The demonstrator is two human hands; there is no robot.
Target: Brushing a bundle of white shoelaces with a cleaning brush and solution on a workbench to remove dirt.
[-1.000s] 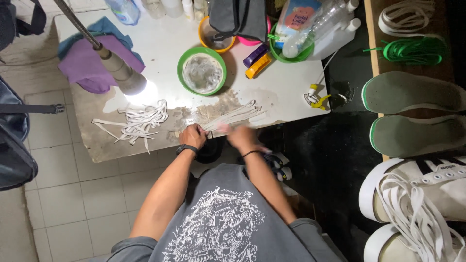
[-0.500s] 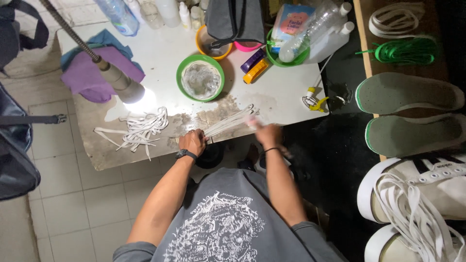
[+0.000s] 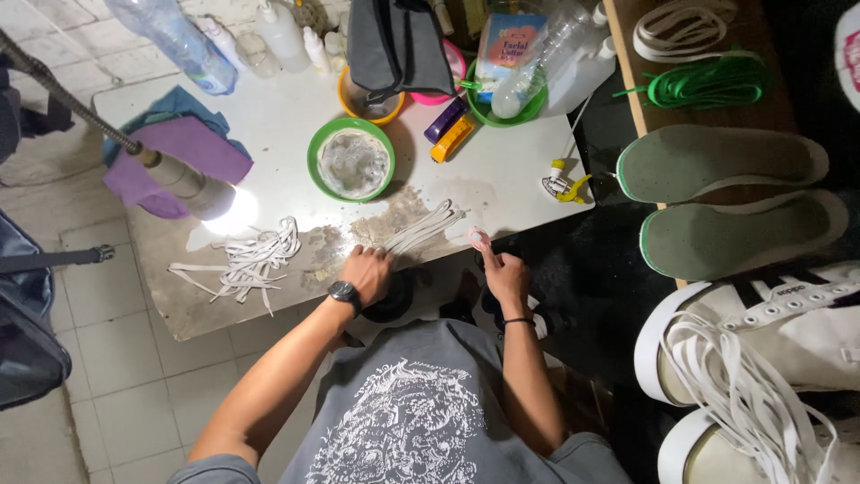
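— While the desk [image 3: 502, 179] is that cluttered, where's the white shoelace bundle [image 3: 421, 231]?

— Near edge, running up-right from the left hand [image 3: 365, 273], closed flat over its end. Right hand [image 3: 504, 273], just off the edge, pinches a small pink brush [image 3: 479, 238].

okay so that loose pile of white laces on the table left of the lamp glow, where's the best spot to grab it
Grip the white laces at the dense tangle in the pile's middle, coming straight down from above. They lie flat on the table with thin ends straggling outward, so pinching an end would probably lift just one strand. The lamp head sits close, up and left.
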